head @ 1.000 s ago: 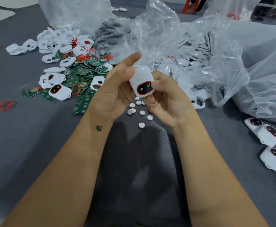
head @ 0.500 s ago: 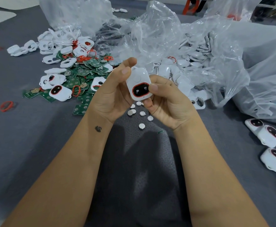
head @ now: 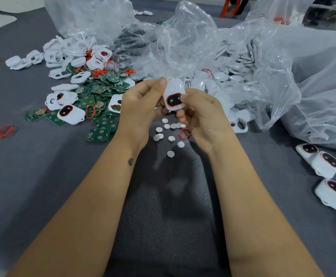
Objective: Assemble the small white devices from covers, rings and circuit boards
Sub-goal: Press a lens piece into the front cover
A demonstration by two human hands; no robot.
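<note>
Unit in hand: one white device (head: 174,94) is held up between both hands above the grey mat (head: 43,176); a red ring is seen seated around its dark window.
Left hand (head: 141,104): fingers are curled against the device's left side, thumb tip laid at its top corner.
Right hand (head: 205,114): the device's right edge is pinched by the thumb, with the fingers wrapped beneath.
Step judged: the halves appear to be pressed closed; whether the seam is fully shut cannot be told.
Done: closed units (head: 322,162) are laid on the mat at far right, well apart from the hands; another (head: 71,113) lies among the parts at left.
Left: a heap of green circuit boards (head: 101,92), white covers (head: 79,56) and loose red rings (head: 4,130) is seen at left; more covers remain in the clear bags (head: 243,62).
Small white discs (head: 170,136): scattered below the hands.
Progress judged: early, most stock unassembled.
</note>
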